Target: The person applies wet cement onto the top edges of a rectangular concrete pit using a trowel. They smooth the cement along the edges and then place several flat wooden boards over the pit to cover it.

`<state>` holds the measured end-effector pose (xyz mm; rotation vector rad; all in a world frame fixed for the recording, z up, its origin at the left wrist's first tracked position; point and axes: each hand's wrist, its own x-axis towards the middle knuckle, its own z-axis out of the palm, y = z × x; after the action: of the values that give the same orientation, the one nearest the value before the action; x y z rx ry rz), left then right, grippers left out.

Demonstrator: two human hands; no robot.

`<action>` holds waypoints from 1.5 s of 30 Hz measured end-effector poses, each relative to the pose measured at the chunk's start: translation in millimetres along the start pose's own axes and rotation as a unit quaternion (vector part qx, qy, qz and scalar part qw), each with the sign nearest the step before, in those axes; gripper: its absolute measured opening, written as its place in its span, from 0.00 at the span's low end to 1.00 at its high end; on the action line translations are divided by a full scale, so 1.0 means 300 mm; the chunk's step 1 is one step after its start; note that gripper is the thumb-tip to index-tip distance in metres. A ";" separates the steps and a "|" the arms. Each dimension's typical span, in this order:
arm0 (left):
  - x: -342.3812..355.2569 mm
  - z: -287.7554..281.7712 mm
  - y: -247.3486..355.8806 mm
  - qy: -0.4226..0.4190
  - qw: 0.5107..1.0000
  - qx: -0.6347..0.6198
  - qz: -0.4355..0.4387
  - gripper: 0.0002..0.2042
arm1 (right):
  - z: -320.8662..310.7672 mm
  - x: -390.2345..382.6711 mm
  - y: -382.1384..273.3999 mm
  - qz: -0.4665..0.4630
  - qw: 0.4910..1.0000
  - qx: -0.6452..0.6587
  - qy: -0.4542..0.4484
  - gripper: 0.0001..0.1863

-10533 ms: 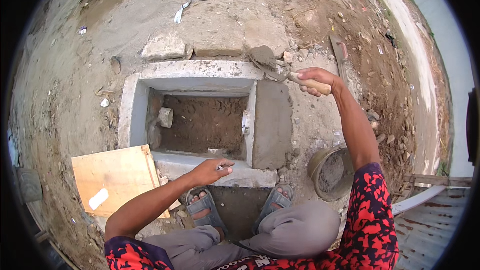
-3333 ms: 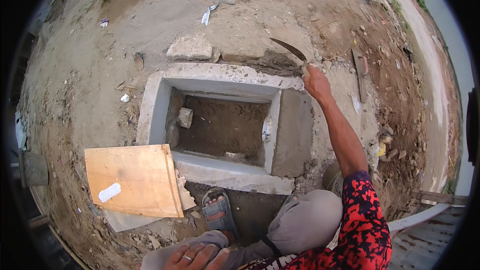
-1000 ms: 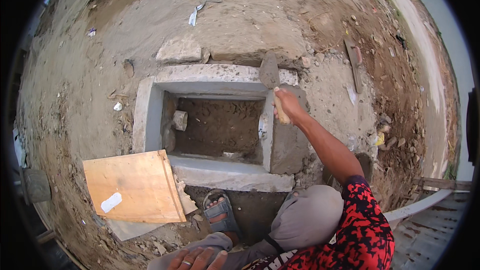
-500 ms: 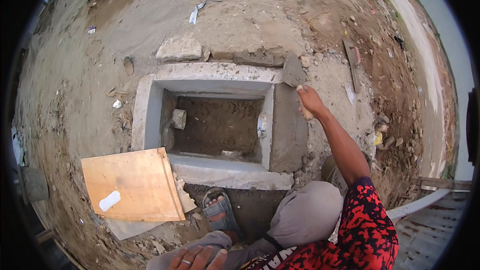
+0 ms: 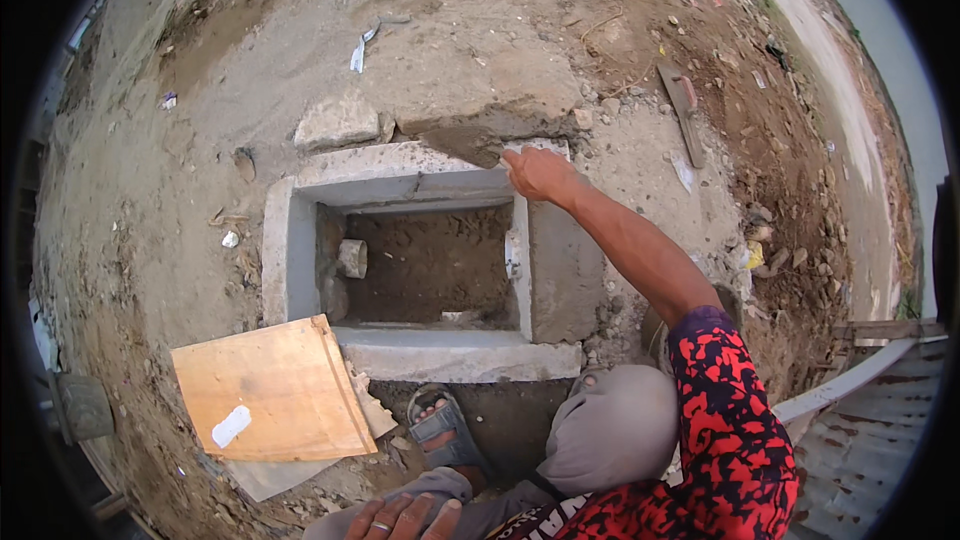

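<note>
My right hand (image 5: 545,175) is closed round the handle of a trowel (image 5: 468,145), most of which it hides. The trowel's mortar-coated blade points left and lies along the outer side of the far rim of a rectangular concrete box (image 5: 440,352) set in the ground. Grey mortar (image 5: 567,275) forms a smooth strip along the box's right side. Inside the box, a pale pipe end (image 5: 352,258) sticks out at the left and a white pipe end (image 5: 513,254) shows in the right wall. My left hand (image 5: 402,518) rests on my leg, holding nothing, fingers laid out flat.
An orange-brown wooden board (image 5: 270,395) lies by the near left corner of the box. A float with a red handle (image 5: 680,110) rests on the dirt at far right. A stone slab (image 5: 338,120) sits behind the box, and a bucket (image 5: 84,406) stands at the left.
My right hand and the trowel have moved left, from the far right corner to along the far rim. The blade has swung from pointing away to pointing left. My left hand stays on my leg.
</note>
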<state>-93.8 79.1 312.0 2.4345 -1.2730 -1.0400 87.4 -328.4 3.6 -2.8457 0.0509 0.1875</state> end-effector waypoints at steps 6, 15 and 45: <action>-0.010 0.007 -0.005 0.017 1.000 0.003 0.001 0.26 | -0.148 -0.063 0.262 0.118 0.982 -0.104 -0.107 0.20; -0.044 0.021 -0.031 0.028 1.000 -0.003 -0.001 0.26 | -0.243 -0.253 0.517 0.158 0.969 -0.156 -0.103 0.24; 0.151 -0.001 -0.086 -0.061 0.992 0.023 0.108 0.26 | -0.456 -1.145 0.345 0.257 0.965 0.019 0.042 0.24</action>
<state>-59.9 59.3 277.8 2.2300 -1.5761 -1.1245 -241.7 -461.2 150.1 -2.7387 0.8034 0.1663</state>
